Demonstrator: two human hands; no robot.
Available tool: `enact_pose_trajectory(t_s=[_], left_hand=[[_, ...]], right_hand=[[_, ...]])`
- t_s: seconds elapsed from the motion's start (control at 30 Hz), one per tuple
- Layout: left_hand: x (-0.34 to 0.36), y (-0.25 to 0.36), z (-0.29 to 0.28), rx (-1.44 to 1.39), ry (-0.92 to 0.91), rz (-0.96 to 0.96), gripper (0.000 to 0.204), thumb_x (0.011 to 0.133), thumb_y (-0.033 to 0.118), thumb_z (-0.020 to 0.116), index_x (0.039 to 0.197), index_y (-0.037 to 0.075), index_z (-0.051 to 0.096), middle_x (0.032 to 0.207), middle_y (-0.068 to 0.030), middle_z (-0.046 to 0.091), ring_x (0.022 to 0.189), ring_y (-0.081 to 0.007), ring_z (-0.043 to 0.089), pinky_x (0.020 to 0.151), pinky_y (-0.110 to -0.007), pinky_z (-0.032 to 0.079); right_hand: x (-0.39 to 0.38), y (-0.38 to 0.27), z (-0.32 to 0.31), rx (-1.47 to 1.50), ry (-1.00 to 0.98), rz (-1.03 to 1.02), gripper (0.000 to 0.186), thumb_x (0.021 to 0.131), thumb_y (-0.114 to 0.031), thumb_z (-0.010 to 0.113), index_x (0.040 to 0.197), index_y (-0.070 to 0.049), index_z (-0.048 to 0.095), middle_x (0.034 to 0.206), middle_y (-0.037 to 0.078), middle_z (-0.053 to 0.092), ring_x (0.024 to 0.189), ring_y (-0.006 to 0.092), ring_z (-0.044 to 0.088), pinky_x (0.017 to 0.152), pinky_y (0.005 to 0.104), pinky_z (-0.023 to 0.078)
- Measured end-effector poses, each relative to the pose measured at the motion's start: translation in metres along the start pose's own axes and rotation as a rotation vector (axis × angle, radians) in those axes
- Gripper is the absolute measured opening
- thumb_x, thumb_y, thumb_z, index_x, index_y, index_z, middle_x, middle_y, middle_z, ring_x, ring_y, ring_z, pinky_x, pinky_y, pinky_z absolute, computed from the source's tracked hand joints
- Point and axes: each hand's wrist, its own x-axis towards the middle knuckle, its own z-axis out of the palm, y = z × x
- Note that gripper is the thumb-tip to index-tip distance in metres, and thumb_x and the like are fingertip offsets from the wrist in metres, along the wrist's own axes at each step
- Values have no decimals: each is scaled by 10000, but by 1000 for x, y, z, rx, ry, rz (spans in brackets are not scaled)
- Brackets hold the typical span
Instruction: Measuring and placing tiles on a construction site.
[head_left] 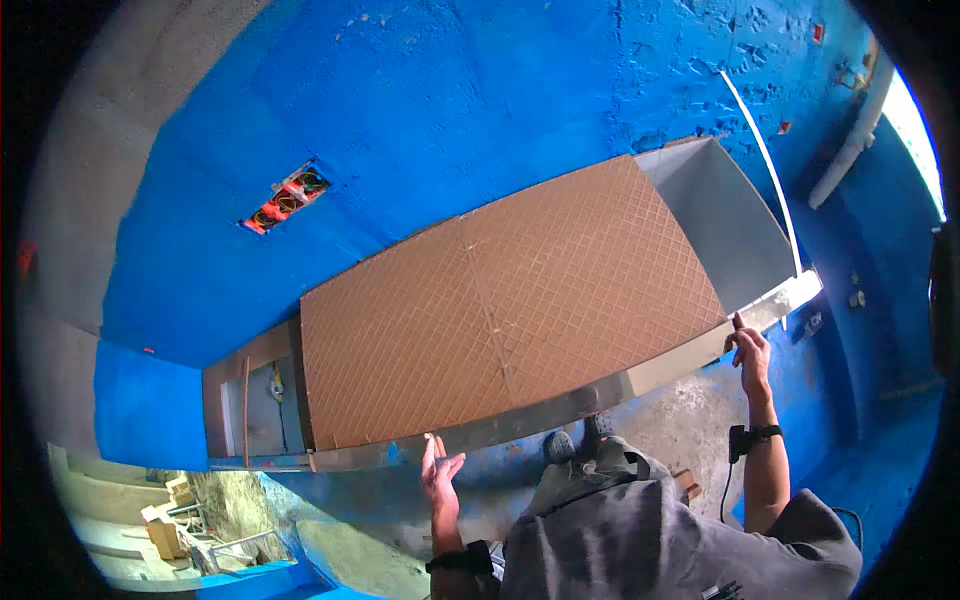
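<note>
Two large brown panels with a raised diamond grid, which look like tiles lying back side up, rest side by side across a long, low box-like frame against the blue wall. A seam runs between them. My left hand is at the frame's front edge by the left panel, fingers stretched and apart. At the right panel's front corner is my right hand, its index finger extended to the edge and the others loosely bent. I see nothing held in either hand; whether the fingertips touch is unclear.
The frame's grey interior shows at the right end; a small tool lies in the left opening. A thin white strip leans at the right corner. Red socket boxes sit in the wall. Boxes and debris lie lower left.
</note>
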Motion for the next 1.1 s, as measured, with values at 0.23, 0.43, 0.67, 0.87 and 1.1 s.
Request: enact_pose_trajectory(t_s=[0.23,0.43,0.67,0.87,1.1], left_hand=[[-1,0,0,2,12,-24,724,917,115,561,1586,8,306,1660,-172,283,1481,-268,395,982,-388,549],[-1,1,-1,-5,22,-107,710,930,118,572,1585,18,317,1662,-165,285,1491,-242,379,941,-356,557],[1,-6,-2,-17,24,-46,690,924,60,562,1572,4,332,1669,-103,290,1514,-256,333,934,-353,575],[-2,4,8,77,97,-53,777,852,5,479,1606,76,306,1646,-126,348,1176,-214,656,911,-320,540],[-2,16,25,-16,120,-21,770,877,82,579,1595,37,305,1627,-196,348,1076,-216,698,879,-281,563]], right_hand=[[3,5,3,32,37,41,235,970,-213,596,933,0,687,832,86,716,487,77,488,476,222,384],[1,3,4,76,15,12,228,964,-205,598,934,2,687,827,85,717,486,77,485,482,222,385],[-6,-15,11,29,34,29,243,952,-195,594,909,23,693,879,98,741,478,78,478,505,224,394],[1,-1,6,44,27,46,225,931,-186,601,893,14,695,932,133,753,470,87,496,478,235,394],[-1,-4,-1,77,27,103,215,941,-179,635,893,21,696,1322,186,670,543,95,572,488,232,451]])
